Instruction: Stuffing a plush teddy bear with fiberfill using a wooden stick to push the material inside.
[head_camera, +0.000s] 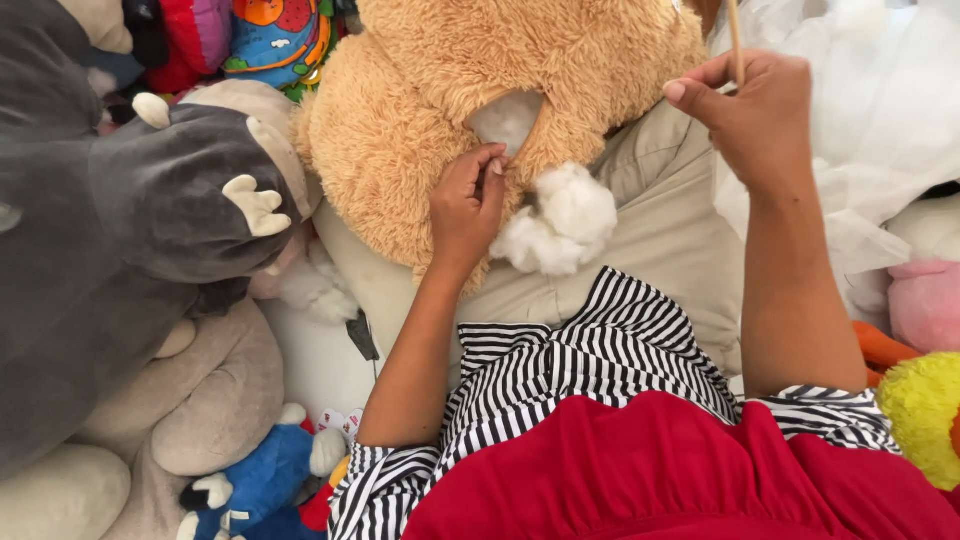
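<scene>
left hand (467, 205) pinches the open seam of a tan plush bear (400, 130) lying on the person's lap, white stuffing (560, 225) bulging just beside it, right hand (752, 115) raised to the side and closed around a thin wooden stick (735, 40), grey plush toy (120, 230) to the left.

A single head-worn camera looks steeply down over the wearer's chest and lap, at close range. The left hand (467, 205) sits near the middle of the view, the right hand (752, 115) toward the upper right edge. Beyond the left hand a tan plush toy (420, 110) fills the top centre. Left of that hand, grey plush toys (110, 250) crowd the frame's side.
</scene>
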